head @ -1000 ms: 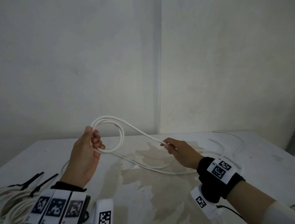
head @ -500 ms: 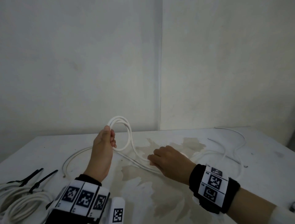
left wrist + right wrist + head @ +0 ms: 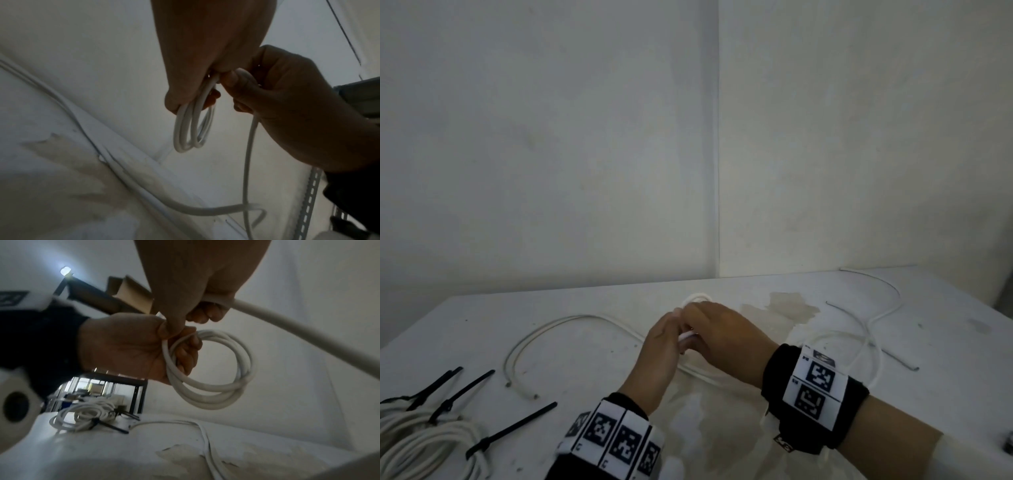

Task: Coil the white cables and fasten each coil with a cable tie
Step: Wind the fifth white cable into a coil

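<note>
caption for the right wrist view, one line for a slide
Left hand holds a small white cable coil while the right hand feeds the next loop.

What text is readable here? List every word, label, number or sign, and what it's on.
No text reads clearly.
Left wristband: square code markers; tiny characters beneath, too small to read.
Right wristband: code markers; small characters beside them, blurred.
Tag at the right wristband's edge: blurred.
</note>
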### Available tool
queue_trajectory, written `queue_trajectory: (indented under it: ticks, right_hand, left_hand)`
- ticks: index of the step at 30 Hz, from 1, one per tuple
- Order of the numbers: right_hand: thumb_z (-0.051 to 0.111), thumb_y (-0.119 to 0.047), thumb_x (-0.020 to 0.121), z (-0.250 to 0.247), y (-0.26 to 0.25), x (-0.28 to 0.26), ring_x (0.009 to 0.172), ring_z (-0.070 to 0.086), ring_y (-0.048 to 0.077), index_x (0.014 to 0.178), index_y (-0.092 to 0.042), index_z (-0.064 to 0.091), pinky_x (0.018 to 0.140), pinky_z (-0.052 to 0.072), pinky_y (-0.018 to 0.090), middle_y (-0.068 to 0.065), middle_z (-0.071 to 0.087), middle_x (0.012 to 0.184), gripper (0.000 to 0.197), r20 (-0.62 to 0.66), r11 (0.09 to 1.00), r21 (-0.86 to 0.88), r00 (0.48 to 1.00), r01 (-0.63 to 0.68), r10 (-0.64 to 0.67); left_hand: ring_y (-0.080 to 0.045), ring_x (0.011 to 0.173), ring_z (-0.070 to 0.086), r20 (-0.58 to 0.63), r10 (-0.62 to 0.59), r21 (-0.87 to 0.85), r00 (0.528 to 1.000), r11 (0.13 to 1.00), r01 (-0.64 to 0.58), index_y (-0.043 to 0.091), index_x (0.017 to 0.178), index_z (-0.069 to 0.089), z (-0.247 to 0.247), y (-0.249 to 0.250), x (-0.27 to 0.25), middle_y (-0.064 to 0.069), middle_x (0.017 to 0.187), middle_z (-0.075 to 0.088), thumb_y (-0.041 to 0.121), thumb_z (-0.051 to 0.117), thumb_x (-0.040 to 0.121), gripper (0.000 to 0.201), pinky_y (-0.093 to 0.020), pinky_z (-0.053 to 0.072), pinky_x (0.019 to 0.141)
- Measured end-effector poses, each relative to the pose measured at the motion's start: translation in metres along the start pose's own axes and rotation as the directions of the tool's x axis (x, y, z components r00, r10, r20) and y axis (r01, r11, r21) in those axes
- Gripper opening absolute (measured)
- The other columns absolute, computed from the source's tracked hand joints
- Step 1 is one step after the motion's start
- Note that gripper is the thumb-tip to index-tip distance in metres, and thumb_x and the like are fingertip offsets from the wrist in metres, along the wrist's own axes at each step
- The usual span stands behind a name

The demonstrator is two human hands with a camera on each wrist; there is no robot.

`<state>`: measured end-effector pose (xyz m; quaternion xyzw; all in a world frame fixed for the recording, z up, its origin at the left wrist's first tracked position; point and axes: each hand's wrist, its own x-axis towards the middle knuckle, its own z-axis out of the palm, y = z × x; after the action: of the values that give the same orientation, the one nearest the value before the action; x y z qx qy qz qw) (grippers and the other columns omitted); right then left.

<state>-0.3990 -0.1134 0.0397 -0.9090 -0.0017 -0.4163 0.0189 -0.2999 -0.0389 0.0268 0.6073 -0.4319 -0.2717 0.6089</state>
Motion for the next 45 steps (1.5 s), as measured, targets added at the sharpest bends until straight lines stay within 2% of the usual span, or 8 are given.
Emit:
queue_trajectory:
  ticks: [5,9,18,20,24,28,39,45]
  right_hand:
    - [0.066,-0.01,0.075,-0.006,-0.001,0.0,0.063,0.035,0.013,0.078,-0.015,0.041,0.058,0.028,0.027,0.012,0.055,0.063,0.026,0.112,0.99,0.144,0.994,-0.001,-0.016]
    - [0.053,-0.028,0.079,-0.01,0.004,-0.012,0.051,0.051,0.022,0.068,-0.011,0.048,0.049,0.029,0.023,0.006,0.054,0.059,0.022,0.188,1.0,0.03,0.982,0.002,-0.008]
    - [0.056,-0.019,0.08,-0.01,-0.006,-0.001,0.063,0.044,0.017,0.072,-0.011,0.053,0.055,0.032,0.024,0.007,0.059,0.066,0.012,0.071,0.988,0.013,0.985,0.154,-0.155]
    - [0.054,-0.021,0.081,-0.014,-0.003,-0.001,0.061,0.052,0.018,0.071,-0.011,0.057,0.049,0.039,0.026,0.005,0.061,0.069,0.015,0.053,0.987,-0.05,0.987,0.154,-0.151]
    - [0.063,-0.023,0.078,-0.028,0.0,0.003,0.061,0.043,0.011,0.079,-0.018,0.053,0.052,0.031,0.016,-0.009,0.051,0.07,0.011,0.078,0.992,0.092,0.994,-0.088,0.081]
    - [0.077,-0.018,0.073,-0.041,0.006,0.003,0.057,0.043,0.009,0.084,-0.017,0.053,0.055,0.034,0.018,-0.011,0.049,0.062,0.027,0.284,0.809,0.356,0.879,-0.468,0.384]
    - [0.065,-0.019,0.085,-0.046,0.036,0.001,0.055,0.039,0.002,0.068,-0.024,0.051,0.058,0.033,0.016,-0.007,0.047,0.062,0.022,0.35,0.678,0.346,0.76,-0.648,0.548]
    - [0.051,-0.024,0.093,-0.052,0.051,-0.024,0.062,0.046,0.014,0.076,-0.015,0.05,0.061,0.037,0.026,-0.004,0.05,0.065,0.02,0.453,0.719,0.032,0.651,-0.694,0.609]
  left_hand:
    - [-0.025,0.07,0.051,-0.028,-0.139,-0.278,0.99,0.952,0.126,0.004,0.077,0.054,-0.005,0.003,0.006,-0.016,0.072,0.051,0.026,0.031,0.1,0.04,-0.033,0.042,0.069]
    - [-0.009,0.049,0.039,-0.144,-0.192,-0.458,0.971,0.882,0.106,0.011,0.071,0.05,-0.018,0.022,0.01,-0.001,0.061,0.036,0.027,0.033,0.1,0.037,-0.023,0.032,0.059]
    - [-0.012,0.057,0.048,0.036,-0.063,-0.165,0.997,0.984,0.068,0.014,0.069,0.049,-0.002,0.019,-0.004,0.0,0.059,0.048,0.026,0.031,0.1,0.038,-0.029,0.039,0.057]
    - [-0.004,0.053,0.055,0.051,-0.029,-0.086,0.998,0.996,0.034,0.015,0.068,0.05,0.002,0.021,-0.005,0.006,0.056,0.052,0.017,0.03,0.1,0.038,-0.019,0.044,0.053]
    - [0.004,0.054,0.053,0.102,0.041,0.113,0.994,0.992,-0.052,0.013,0.079,0.059,0.001,0.024,-0.008,0.001,0.067,0.056,0.018,0.029,0.101,0.037,-0.007,0.04,0.053]
    - [-0.007,0.047,0.038,0.195,-0.049,0.064,0.98,0.997,0.037,0.009,0.072,0.055,-0.004,0.026,-0.015,0.003,0.056,0.04,0.029,0.031,0.1,0.042,-0.015,0.034,0.048]
    - [-0.007,0.043,0.025,0.248,-0.121,-0.018,0.961,0.991,0.129,0.012,0.063,0.042,-0.013,0.038,-0.02,0.009,0.049,0.029,0.034,0.032,0.098,0.043,-0.017,0.026,0.045]
    - [-0.006,0.038,0.021,0.045,-0.098,-0.237,0.994,0.966,0.106,0.013,0.061,0.039,-0.02,0.043,-0.008,0.008,0.047,0.026,0.028,0.04,0.097,0.038,-0.016,0.024,0.038]
